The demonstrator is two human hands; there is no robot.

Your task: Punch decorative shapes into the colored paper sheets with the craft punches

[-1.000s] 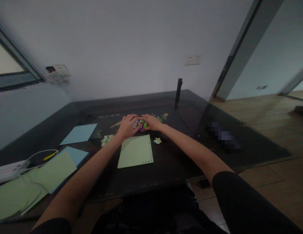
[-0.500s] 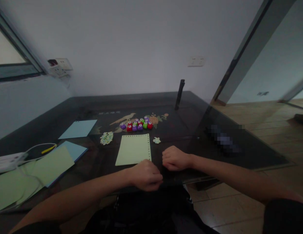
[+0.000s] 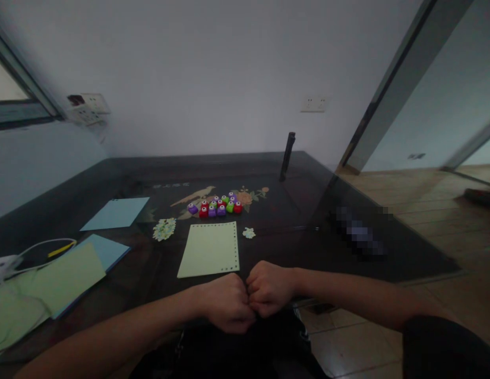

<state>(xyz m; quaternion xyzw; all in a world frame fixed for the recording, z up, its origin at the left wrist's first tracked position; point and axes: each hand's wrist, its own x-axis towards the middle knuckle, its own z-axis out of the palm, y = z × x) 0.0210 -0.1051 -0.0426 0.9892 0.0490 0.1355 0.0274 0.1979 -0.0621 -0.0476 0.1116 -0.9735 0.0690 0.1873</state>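
My left hand [image 3: 230, 303] is a closed fist at the table's front edge, and nothing shows in it. Against it, knuckle to knuckle, rests my right hand [image 3: 269, 288], also closed into a fist with nothing visible inside. Just beyond them lies a pale yellow sheet [image 3: 210, 248] with small holes along its top, right side and lower right corner. A pile of small pale paper cutouts [image 3: 165, 229] sits left of the sheet, and a smaller pile [image 3: 248, 232] sits right of it. Farther back stand several red, green and purple craft punches [image 3: 221, 211].
Blue paper [image 3: 117, 213] and more yellow paper [image 3: 67, 279] lie at left, beside a white cable and power strip [image 3: 3, 266]. At the back right a black upright stick [image 3: 287, 157] stands on the dark table [image 3: 308, 195]. A blurred dark object [image 3: 359, 231] lies at right.
My two fists have come together and drawn nearer to my body; before, a gap lay between them. My left fist no longer overlaps the sheet's lower corner. The view has shifted slightly.
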